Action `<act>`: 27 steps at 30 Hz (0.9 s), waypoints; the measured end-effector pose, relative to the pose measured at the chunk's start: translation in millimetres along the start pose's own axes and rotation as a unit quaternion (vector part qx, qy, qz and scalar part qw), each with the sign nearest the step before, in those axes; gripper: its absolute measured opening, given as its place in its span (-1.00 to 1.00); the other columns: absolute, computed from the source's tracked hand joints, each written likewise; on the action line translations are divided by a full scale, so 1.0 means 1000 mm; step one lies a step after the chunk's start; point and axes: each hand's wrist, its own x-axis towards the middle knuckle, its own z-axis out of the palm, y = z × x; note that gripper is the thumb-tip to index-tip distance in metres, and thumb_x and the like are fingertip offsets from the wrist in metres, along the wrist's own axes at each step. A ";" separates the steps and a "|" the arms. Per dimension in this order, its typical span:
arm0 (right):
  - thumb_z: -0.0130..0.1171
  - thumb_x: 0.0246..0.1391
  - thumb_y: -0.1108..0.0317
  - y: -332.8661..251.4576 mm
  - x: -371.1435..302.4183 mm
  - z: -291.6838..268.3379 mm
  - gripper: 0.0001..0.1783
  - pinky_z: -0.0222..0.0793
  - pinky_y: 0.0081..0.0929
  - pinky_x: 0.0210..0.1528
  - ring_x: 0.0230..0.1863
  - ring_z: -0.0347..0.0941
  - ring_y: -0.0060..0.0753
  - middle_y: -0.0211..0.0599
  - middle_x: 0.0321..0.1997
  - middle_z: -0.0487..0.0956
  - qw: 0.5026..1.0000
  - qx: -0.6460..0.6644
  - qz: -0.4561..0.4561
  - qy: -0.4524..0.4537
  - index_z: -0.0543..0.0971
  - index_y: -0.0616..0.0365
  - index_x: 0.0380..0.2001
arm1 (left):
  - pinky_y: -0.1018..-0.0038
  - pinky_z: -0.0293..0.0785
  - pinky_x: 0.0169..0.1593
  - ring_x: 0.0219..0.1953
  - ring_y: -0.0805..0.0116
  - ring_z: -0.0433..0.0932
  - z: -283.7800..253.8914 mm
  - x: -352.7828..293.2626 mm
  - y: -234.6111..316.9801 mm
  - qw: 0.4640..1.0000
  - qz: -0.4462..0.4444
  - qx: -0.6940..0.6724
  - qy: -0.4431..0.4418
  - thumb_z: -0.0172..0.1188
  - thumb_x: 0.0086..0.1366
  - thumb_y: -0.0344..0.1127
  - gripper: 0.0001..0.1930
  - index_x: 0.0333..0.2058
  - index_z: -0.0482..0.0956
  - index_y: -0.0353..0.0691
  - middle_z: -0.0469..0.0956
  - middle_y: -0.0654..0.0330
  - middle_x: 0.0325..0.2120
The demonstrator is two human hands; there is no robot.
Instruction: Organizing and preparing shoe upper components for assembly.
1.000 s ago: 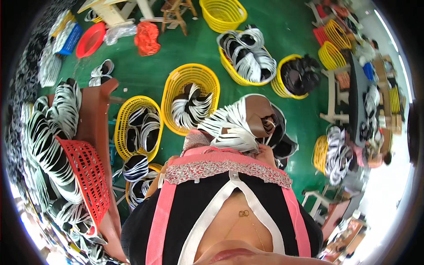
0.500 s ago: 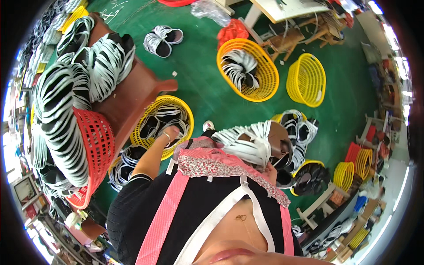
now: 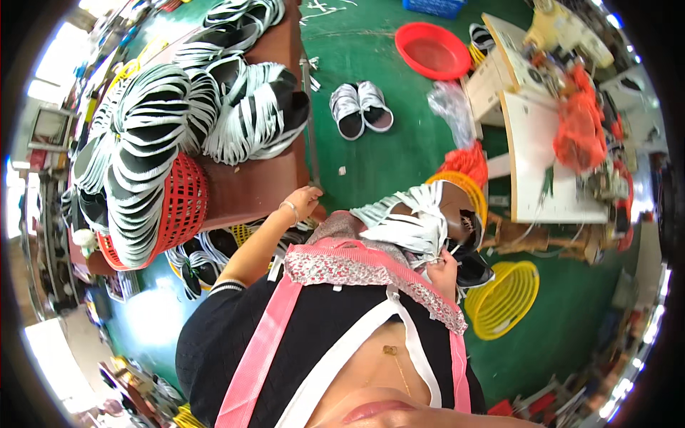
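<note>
My right hand (image 3: 444, 272) is closed on a tied bundle of white, black and brown shoe uppers (image 3: 408, 227), held against the front of my pink apron. Its fingertips grip the gathered white strips at the near end. My left hand (image 3: 305, 202), with a bracelet at the wrist, is beside the near corner of the brown table (image 3: 250, 187). Its fingers are loosely bent, with nothing seen in them. Whether it touches the table, I cannot tell. On the table, large heaps of striped black-and-white uppers (image 3: 143, 150) overflow a red basket (image 3: 187, 192).
A pair of slippers (image 3: 360, 110) lies on the green floor ahead. Beyond are a red basin (image 3: 433, 51) and a clear plastic bag (image 3: 451, 110). A white sewing table (image 3: 535, 164) stands at the right. A yellow basket (image 3: 501, 299) is on the floor at the near right.
My view has turned right and moved forward. My left hand has gone from over a yellow basket to the table corner. The bundle stays in my right hand.
</note>
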 end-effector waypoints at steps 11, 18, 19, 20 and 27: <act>-0.09 0.02 0.41 -0.163 0.305 0.108 -0.66 0.32 -0.17 0.09 0.01 0.45 -0.09 -0.04 -0.05 0.53 0.984 -0.105 0.142 -0.030 0.49 0.32 -0.15 | 0.07 0.11 0.18 0.11 -0.03 0.27 -0.165 0.108 0.010 0.830 -0.120 0.190 0.510 0.28 0.06 -0.13 -0.36 0.12 0.34 -0.16 0.30 0.00 0.10; -0.10 -0.07 0.41 -0.300 0.484 0.311 -0.69 0.34 -0.08 0.05 -0.11 0.50 -0.08 -0.16 -0.18 0.58 0.988 -0.011 0.150 0.032 0.52 0.23 -0.25 | 0.04 -0.02 0.26 0.19 0.05 0.24 -0.211 0.147 -0.036 0.838 -0.262 0.188 0.440 0.16 0.09 0.01 -0.36 0.13 0.34 -0.14 0.28 0.06 0.16; -0.06 -0.13 0.43 -0.315 0.518 0.333 -0.67 0.36 -0.13 0.04 -0.09 0.50 -0.11 -0.12 -0.16 0.58 0.992 -0.048 0.088 0.072 0.52 0.22 -0.24 | 0.05 -0.03 0.27 0.19 0.07 0.24 -0.214 0.146 -0.034 0.840 -0.264 0.175 0.440 0.16 0.08 0.00 -0.37 0.12 0.35 -0.13 0.29 0.10 0.16; -0.01 -0.15 0.42 -0.338 0.536 0.378 -0.66 0.39 -0.20 0.03 -0.09 0.52 -0.13 -0.08 -0.14 0.58 0.989 -0.116 0.060 0.072 0.54 0.26 -0.23 | 0.04 -0.03 0.26 0.19 0.08 0.24 -0.215 0.146 -0.036 0.842 -0.278 0.158 0.435 0.17 0.07 0.00 -0.37 0.11 0.35 -0.13 0.30 0.10 0.14; 0.28 -0.13 0.55 -0.462 0.551 0.751 -0.81 0.13 -0.60 -0.45 -0.55 0.25 -0.60 -0.51 -0.55 0.33 0.933 -0.162 -0.206 -0.248 0.44 0.15 -0.57 | 0.09 0.11 0.17 0.02 0.12 0.36 -0.244 0.178 -0.047 0.791 -0.346 0.094 0.496 0.22 0.08 -0.15 -0.52 -0.03 0.42 -0.19 0.43 0.10 -0.06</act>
